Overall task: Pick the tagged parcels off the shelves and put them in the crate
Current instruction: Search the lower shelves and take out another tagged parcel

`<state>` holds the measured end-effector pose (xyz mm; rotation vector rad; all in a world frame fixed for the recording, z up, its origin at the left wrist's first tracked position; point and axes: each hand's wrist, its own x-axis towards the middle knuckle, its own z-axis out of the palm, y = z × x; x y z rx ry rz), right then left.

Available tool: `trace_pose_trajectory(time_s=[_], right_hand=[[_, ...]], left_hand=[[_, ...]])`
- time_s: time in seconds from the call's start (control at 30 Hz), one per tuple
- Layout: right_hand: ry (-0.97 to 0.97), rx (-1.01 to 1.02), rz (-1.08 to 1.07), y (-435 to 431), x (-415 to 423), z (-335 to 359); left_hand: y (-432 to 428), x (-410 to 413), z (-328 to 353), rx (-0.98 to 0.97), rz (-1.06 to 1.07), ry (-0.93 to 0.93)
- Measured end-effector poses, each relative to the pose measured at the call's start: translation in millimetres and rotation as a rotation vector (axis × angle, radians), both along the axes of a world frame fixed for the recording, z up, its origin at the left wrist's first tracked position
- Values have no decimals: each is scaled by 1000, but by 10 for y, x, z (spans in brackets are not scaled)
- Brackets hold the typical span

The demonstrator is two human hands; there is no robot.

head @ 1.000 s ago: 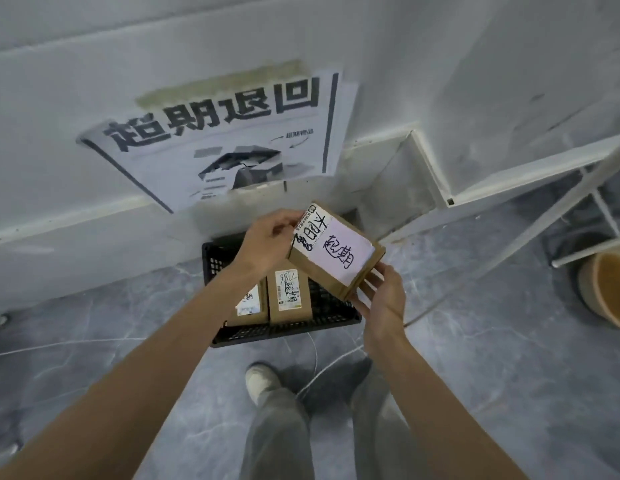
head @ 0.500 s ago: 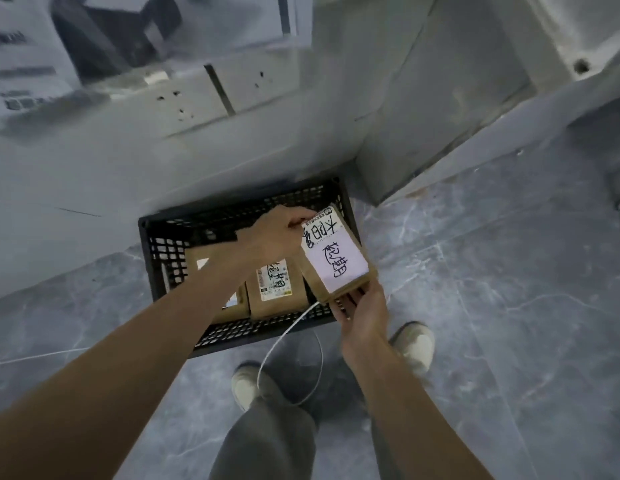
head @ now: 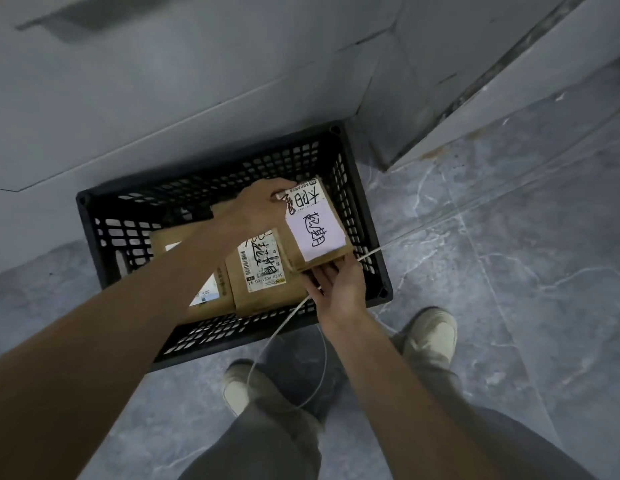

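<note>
between the two hands, low inside the black lattice crate [head: 211, 168], sits the tagged parcel [head: 315, 230]. left hand [head: 263, 206] curls over its far edge; right hand [head: 339, 289] props the near edge on straight fingers. placing looks nearly done: next, settle it flat beside two stiff kraft boxes [head: 260, 271] under the left wrist, then let go.

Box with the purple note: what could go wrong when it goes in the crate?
1. The right hand has fingers under the tagged parcel, so they might get squeezed against the crate.
2. The white cord passes under that hand and could get trapped or snag.
3. The parcel might land partly on the middle parcel and sit tilted.
</note>
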<state>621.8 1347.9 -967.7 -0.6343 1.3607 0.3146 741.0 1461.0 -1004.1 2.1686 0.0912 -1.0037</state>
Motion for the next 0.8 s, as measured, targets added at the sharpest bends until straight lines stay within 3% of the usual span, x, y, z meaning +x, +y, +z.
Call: trace_pose_trajectory(time_s=[0.3, 0.57, 0.8], right_hand=[[65, -28, -37, -181, -32, -211], [95, -58, -159, -61, -45, -231], [51, -106, -106, 5, -162, -178]], left_hand=[[-422, -38, -172, -23, -136, -84], [-341, -53, -177, -71, -106, -127], [-208, -102, -132, -182, -42, -142]])
